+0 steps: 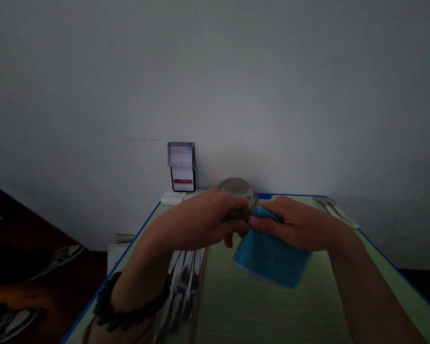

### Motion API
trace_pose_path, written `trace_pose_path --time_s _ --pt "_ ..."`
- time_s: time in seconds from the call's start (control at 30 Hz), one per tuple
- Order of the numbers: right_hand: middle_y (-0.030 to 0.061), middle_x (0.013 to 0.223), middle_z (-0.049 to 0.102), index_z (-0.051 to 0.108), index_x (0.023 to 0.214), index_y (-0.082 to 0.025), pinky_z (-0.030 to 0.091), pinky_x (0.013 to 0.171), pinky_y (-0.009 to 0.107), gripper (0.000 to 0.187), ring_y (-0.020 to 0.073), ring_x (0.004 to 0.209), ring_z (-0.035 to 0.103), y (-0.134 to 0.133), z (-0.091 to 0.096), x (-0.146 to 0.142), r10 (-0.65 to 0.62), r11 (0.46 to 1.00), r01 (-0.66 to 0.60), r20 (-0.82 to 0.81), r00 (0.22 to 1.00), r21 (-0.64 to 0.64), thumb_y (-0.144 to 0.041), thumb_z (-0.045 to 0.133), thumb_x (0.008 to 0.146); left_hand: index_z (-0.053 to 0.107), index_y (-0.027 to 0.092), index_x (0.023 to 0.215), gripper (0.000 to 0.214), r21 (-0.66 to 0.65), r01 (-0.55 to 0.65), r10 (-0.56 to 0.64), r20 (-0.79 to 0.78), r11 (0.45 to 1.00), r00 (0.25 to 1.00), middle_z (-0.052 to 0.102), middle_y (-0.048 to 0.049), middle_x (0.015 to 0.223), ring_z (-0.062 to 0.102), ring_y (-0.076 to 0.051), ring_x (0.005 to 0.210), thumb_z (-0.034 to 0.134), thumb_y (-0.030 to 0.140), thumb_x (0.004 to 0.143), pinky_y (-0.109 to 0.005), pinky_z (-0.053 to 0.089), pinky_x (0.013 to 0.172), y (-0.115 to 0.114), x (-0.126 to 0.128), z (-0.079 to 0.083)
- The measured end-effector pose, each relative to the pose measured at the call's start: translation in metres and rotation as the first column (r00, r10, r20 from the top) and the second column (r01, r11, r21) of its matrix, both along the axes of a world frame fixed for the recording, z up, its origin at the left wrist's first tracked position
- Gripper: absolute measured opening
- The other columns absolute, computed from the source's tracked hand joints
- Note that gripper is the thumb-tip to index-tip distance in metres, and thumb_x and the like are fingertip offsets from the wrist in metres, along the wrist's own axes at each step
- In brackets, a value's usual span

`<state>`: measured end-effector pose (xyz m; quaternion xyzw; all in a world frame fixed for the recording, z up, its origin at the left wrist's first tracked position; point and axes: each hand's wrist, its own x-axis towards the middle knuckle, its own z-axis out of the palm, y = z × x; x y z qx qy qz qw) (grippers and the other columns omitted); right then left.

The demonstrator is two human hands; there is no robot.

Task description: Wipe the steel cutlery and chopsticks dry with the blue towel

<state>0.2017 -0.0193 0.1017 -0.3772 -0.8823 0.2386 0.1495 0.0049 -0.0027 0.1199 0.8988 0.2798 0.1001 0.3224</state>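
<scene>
My right hand is closed on a blue cloth, which hangs down below the fingers over the table. Thumb and fingers pinch its upper edge. My left hand meets it at the cloth's top left corner, fingers curled and pressed together. Whatever lies between those fingertips is too dark and small to make out. Beneath my left forearm lie several metal spoons and forks, partly covered by the arm. Just behind my hands is a round, pale dish, its front hidden by them.
A phone leans upright on a white base at the back left. More cutlery lies at the far right corner. The green tabletop has a blue edge and meets a grey wall. Shoes show on the floor at left.
</scene>
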Motion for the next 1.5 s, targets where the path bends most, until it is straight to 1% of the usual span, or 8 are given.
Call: trace_pose_path --time_s 0.33,0.5,0.7,0.9,1.07,1.17,1.37,1.5 --pt "0.0038 0.09 0.064 0.058 0.098 -0.02 0.04 0.069 0.027 0.031 0.0157 0.078 0.057 0.001 0.001 0.0 -0.026 0.999 0.025 0.036 0.999 0.028 -0.043 0.039 0.087 0.057 0.015 0.088 0.014 -0.2 -0.006 0.025 0.091 0.98 0.996 0.066 -0.0006 0.08 0.062 -0.008 0.062 0.048 0.025 0.085 -0.017 0.047 0.057 0.016 -0.018 -0.005" --pt "0.0049 0.095 0.063 0.058 0.095 -0.019 0.041 0.073 0.029 0.033 0.0175 0.082 0.057 0.003 -0.001 0.007 -0.008 0.999 0.012 0.084 0.996 -0.045 -0.046 0.04 0.085 0.057 0.016 0.089 0.013 -0.249 -0.003 0.034 0.119 0.968 0.992 0.066 -0.0009 0.082 0.062 -0.008 0.061 0.049 0.025 0.084 -0.016 0.047 0.057 0.021 -0.024 -0.011" --pt "0.0046 0.095 0.063 0.057 0.096 -0.019 0.042 0.069 0.029 0.036 0.0179 0.081 0.058 0.005 -0.006 0.017 -0.077 0.988 0.094 0.143 0.987 -0.122 -0.049 0.041 0.084 0.053 0.015 0.091 0.014 -0.308 -0.042 0.089 0.141 0.951 0.986 0.066 -0.0034 0.085 0.061 -0.009 0.062 0.048 0.026 0.085 -0.02 0.049 0.058 0.028 -0.032 -0.021" --pt "0.0051 0.091 0.063 0.058 0.096 -0.019 0.042 0.069 0.029 0.034 0.0176 0.079 0.058 0.004 -0.005 0.011 -0.084 0.993 0.094 0.13 0.988 -0.077 -0.046 0.043 0.084 0.051 0.014 0.091 0.014 -0.298 -0.017 0.059 0.134 0.954 0.989 0.064 -0.0029 0.081 0.06 -0.01 0.061 0.047 0.026 0.085 -0.02 0.048 0.056 0.026 -0.023 -0.018" --pt "0.0025 0.081 0.062 0.058 0.089 -0.018 0.04 0.064 0.026 0.027 0.0137 0.07 0.056 0.001 -0.001 -0.005 0.02 1.0 -0.02 0.064 0.998 -0.009 -0.039 0.041 0.086 0.051 0.014 0.089 0.012 -0.288 0.017 0.01 0.092 0.958 0.996 0.06 -0.0013 0.076 0.059 -0.011 0.063 0.046 0.025 0.086 -0.021 0.048 0.059 0.018 -0.008 -0.011" --pt "0.0017 0.075 0.062 0.058 0.086 -0.017 0.038 0.06 0.025 0.027 0.0121 0.064 0.055 -0.001 0.0 -0.01 0.018 1.0 -0.018 0.053 0.998 0.016 -0.039 0.041 0.086 0.051 0.014 0.085 0.01 -0.269 0.012 0.006 0.064 0.963 0.998 0.058 0.0005 0.073 0.059 -0.01 0.063 0.046 0.023 0.085 -0.021 0.047 0.059 0.015 -0.004 -0.008" --pt "0.0023 0.079 0.063 0.059 0.09 -0.018 0.039 0.063 0.026 0.028 0.0134 0.068 0.056 0.002 -0.003 -0.007 0.02 1.0 -0.021 0.045 0.999 0.002 -0.041 0.042 0.086 0.051 0.014 0.088 0.013 -0.263 -0.005 0.015 0.036 0.965 0.999 0.061 -0.0012 0.078 0.06 -0.011 0.066 0.045 0.025 0.086 -0.023 0.048 0.06 0.017 -0.013 -0.007" --pt "0.0033 0.089 0.064 0.059 0.093 -0.019 0.04 0.068 0.028 0.031 0.0161 0.078 0.057 0.005 -0.006 0.003 -0.054 0.997 0.058 0.072 0.996 -0.058 -0.045 0.043 0.084 0.051 0.014 0.089 0.014 -0.297 -0.017 0.043 0.082 0.955 0.996 0.063 -0.0033 0.083 0.06 -0.011 0.065 0.044 0.026 0.086 -0.023 0.048 0.059 0.021 -0.024 -0.011"
